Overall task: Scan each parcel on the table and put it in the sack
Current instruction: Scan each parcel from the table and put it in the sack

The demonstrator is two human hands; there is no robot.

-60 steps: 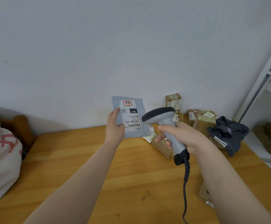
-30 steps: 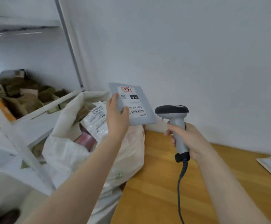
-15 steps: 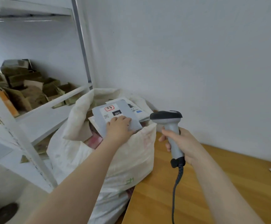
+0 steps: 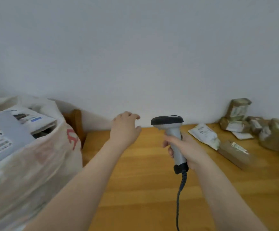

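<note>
Sack [image 4: 35, 155]: white with red marks, standing at the left end of the table; mouth open, filled to the brim.
Parcels bagged: grey mailer [image 4: 10, 130] lying label-up on top of the load, partly over a white-labelled parcel [image 4: 35, 119]; deeper contents hidden.
Parcels outstanding: white mailer [image 4: 205, 135] on the table, flat brown box [image 4: 233, 152] just beside it, heap of brown boxes [image 4: 237, 110] against the wall at far right; count unreadable through blur.
Left hand [image 4: 125, 129]: empty, fingers loosely spread, raised over the table between sack and scanner, touching nothing.
Right hand [image 4: 185, 147]: wrapped round the grip of the scanner [image 4: 168, 124], held upright; cable [image 4: 180, 189] hanging down out of view.
Progress: judged under way, not finished; several parcels left to scan and bag. Nearest candidate, by position: the white mailer.
Surface: table [image 4: 143, 180] of orange-toned wooden boards, grain running left to right.
Room: plain pale wall [image 4: 135, 55] directly behind the table; brown wooden post [image 4: 76, 120] between sack and table edge.
</note>
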